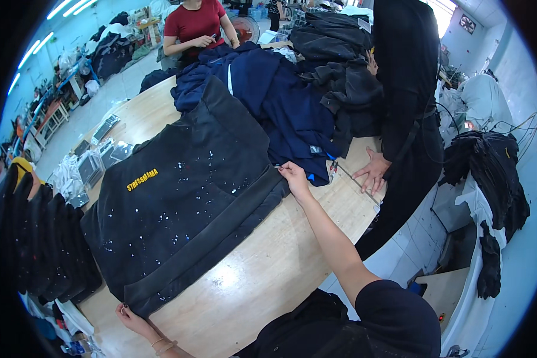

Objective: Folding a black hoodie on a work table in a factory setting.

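As it lies spread flat, a black sweatshirt (179,203) covers part of the table (244,292)

The left hand (134,322) pinches the near-left end of the hem (212,244); the right hand (295,179) likewise pinches the other end, just beside heaped navy cloth (274,95)

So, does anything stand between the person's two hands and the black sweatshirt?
Nothing visible does: the left hand touches the near-left corner of the sweatshirt, the right hand its right end. The navy cloth lies beyond, not between.
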A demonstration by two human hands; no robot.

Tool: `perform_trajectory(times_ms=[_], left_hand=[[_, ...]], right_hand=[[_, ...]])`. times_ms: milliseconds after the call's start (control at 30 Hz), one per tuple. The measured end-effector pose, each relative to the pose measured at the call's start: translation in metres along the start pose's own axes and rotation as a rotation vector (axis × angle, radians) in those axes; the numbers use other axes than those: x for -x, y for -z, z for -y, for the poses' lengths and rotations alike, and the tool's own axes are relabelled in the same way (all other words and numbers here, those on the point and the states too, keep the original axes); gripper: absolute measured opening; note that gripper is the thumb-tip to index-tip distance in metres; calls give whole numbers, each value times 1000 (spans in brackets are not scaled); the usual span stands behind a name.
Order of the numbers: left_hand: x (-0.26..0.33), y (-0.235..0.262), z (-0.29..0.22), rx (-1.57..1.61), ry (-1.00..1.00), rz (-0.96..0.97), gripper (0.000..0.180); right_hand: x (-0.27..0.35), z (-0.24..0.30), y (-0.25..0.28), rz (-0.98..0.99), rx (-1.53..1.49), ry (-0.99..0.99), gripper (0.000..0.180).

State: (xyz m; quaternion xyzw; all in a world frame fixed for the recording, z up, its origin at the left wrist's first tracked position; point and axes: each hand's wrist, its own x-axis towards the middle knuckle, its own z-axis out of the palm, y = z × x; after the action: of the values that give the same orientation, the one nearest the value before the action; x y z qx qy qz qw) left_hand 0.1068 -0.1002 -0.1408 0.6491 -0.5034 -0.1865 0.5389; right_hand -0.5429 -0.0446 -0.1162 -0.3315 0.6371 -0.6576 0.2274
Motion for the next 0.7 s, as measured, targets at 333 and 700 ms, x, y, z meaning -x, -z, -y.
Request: perform_trajectory(times_ms=[333, 700], left_hand=[[-1, 0, -3, 13, 10, 18, 11], [-3, 2, 2, 11, -1, 31, 12]], right_hand=[[-2, -5, 0, -6, -30, 19, 10], [-3, -4, -2, -5, -60, 6, 11]])
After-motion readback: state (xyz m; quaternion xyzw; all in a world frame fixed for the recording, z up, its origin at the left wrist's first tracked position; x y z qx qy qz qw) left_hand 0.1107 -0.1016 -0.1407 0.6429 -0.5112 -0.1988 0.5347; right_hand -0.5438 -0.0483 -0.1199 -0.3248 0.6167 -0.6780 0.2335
